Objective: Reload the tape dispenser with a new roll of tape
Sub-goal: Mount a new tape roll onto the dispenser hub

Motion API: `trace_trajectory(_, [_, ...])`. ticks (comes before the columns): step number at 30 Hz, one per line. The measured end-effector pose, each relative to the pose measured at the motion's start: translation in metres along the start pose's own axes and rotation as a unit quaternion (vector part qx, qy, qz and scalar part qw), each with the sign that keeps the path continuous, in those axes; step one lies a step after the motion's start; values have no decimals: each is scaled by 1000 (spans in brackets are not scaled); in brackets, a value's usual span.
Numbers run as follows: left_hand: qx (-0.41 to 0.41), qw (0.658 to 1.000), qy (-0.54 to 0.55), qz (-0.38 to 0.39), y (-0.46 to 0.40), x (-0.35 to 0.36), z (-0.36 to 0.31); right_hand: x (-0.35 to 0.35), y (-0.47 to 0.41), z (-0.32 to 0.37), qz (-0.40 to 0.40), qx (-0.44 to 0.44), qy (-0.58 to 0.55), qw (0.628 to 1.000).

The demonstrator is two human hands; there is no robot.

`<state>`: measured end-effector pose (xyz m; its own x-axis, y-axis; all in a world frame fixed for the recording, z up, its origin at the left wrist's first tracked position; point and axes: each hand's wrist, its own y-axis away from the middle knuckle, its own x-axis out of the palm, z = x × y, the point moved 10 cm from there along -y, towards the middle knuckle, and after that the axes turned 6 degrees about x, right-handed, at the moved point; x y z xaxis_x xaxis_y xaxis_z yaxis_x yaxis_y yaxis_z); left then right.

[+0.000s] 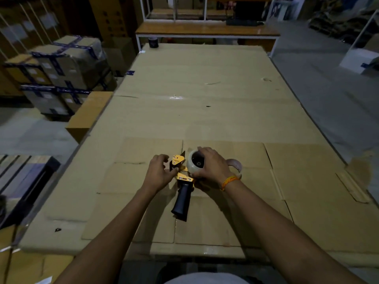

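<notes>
A yellow tape dispenser [182, 178] with a black handle lies on the cardboard-covered table [205, 103], handle toward me. A pale roll of clear tape [193, 162] sits over its spindle end. My right hand [211, 165] is cupped over that roll from the right, gripping it. My left hand [159, 171] rests against the dispenser's yellow front part, thumb and fingers pinching near the blade end. Another roll or empty core [235, 163] lies just behind my right wrist, mostly hidden.
A dark tape roll [153, 42] stands at the table's far left corner. Taped cartons [61, 74] are stacked on the left, with a flat brown box [88, 115] leaning by the table edge. A wooden bench [207, 29] stands beyond the table.
</notes>
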<state>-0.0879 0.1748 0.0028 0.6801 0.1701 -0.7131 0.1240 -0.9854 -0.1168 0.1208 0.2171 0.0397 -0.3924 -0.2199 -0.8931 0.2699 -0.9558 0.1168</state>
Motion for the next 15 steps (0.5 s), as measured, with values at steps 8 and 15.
trace_trajectory(8, [-89, 991, 95, -17, 25, 17, 31, -1, -5, 7, -14, 15, 16, 1000])
trace_trajectory(15, [-132, 980, 148, -16, 37, 29, 39, 22, -11, -3, 5, 34, 32, 999])
